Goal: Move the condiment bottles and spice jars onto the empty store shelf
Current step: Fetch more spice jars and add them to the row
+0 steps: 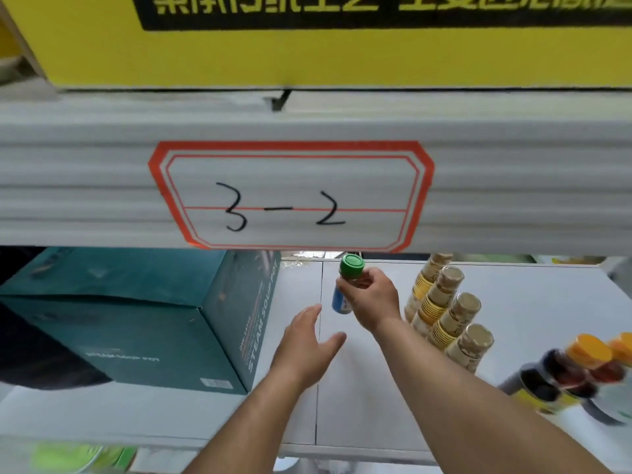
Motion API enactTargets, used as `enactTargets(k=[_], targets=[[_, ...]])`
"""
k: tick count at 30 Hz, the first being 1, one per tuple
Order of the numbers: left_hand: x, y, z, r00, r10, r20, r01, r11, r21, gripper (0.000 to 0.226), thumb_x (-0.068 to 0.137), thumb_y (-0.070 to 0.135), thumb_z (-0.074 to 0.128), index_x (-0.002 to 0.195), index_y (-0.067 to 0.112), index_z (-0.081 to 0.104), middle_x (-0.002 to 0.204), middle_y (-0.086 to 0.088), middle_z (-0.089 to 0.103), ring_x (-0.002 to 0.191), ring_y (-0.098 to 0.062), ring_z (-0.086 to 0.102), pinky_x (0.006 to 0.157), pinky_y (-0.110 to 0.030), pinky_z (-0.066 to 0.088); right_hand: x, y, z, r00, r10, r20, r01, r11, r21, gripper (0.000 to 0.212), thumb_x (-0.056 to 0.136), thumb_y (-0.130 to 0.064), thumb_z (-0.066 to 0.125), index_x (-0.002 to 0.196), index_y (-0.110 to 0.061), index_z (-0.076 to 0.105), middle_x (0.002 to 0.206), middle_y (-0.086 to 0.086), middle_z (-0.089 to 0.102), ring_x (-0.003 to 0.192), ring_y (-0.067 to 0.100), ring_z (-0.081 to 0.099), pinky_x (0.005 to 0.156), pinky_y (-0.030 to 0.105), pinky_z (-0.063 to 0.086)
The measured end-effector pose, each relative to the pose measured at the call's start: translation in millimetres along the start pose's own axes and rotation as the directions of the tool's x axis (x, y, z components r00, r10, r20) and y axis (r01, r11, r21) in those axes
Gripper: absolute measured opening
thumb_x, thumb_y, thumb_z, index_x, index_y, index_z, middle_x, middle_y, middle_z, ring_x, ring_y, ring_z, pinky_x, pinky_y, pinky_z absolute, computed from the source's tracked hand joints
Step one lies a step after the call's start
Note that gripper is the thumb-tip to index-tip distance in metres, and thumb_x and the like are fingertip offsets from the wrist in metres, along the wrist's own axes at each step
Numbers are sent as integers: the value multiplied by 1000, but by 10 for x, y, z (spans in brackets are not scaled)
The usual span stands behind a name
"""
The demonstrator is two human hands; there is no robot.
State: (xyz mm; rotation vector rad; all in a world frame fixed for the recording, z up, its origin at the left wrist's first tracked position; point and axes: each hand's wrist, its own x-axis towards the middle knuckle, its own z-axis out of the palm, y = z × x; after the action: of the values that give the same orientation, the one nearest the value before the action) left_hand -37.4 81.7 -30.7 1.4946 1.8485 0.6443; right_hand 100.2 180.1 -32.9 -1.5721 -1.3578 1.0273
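Left hand (304, 347) slack; right grip (371, 299) around green-capped jar (346, 285) above shelf (376, 388).

1. The right hand (371, 299) hides most of the green-capped jar (346, 285); its label cannot be read.
2. The orange-lidded jars (581, 367) at the right edge are blurred and partly cut off.
3. The yellow sign (342, 46) above is cropped, its text unreadable.
4. The green objects (68, 458) below the near left shelf edge are too blurred to identify.

One head-worn view looks forward and down, close to the white shelf (478, 302) and both forearms.
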Motion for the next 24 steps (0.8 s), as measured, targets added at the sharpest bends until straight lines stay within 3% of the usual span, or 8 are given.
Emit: enactTargets(k=[4,6,12,14,18,21,24], targets=[[-389,110,-151,1000,-15,5,15,993,-117,79,89,53,74,156,37,34,162,10,36,146,-14,39,118,-41,39,-647,-283,-287,992,-69,108,69,998,9,39,83,-42,82,111,-25,62,103,-10,70,96,6,66,78,21,52],[-615,152,-224,1000,6,14,-4,987,-160,79,86,53,76,153,37,38,159,9,40,142,-13,42,118,-41,40,-1002,-412,-446,992,-79,102,78,997,10,37,82,-44,82,108,-28,63,101,-13,71,96,5,67,80,21,53],[-1423,291,-292,982,146,123,-117,970,-213,67,84,56,77,143,45,47,151,16,46,132,-6,48,114,-35,43,-2049,-640,-875,1000,-30,5,29,999,29,35,73,-52,80,99,-31,69,94,-9,73,92,10,70,88,41,59],[-1647,350,-251,968,187,168,-145,961,-237,60,85,54,77,136,47,48,148,18,49,129,-5,51,110,-29,42,-2352,-678,-1008,999,-21,-30,21,999,25,38,73,-52,80,103,-31,70,97,-10,74,94,8,70,90,41,58],[-1998,544,-103,934,275,230,-208,938,-278,52,87,44,79,130,45,51,139,18,54,123,-3,55,111,-31,45,-2860,-681,-1319,989,-15,-149,17,1000,10,27,77,-41,84,98,-32,69,93,-17,73,90,2,68,85,30,58],[-2194,715,49,901,327,285,-241,924,-298,47,85,45,81,122,49,52,129,24,55,117,2,57,97,-15,48,-3160,-625,-1584,970,-3,-243,6,1000,13,33,74,-47,83,97,-29,69,92,-13,73,90,5,69,86,35,58],[-2362,906,293,871,366,328,-265,911,-315,49,80,43,85,119,46,56,126,20,60,116,0,59,100,-26,52,-3459,-513,-1915,940,30,-339,-14,999,49,32,72,-44,85,95,-28,70,92,-10,73,91,8,69,87,33,57]])
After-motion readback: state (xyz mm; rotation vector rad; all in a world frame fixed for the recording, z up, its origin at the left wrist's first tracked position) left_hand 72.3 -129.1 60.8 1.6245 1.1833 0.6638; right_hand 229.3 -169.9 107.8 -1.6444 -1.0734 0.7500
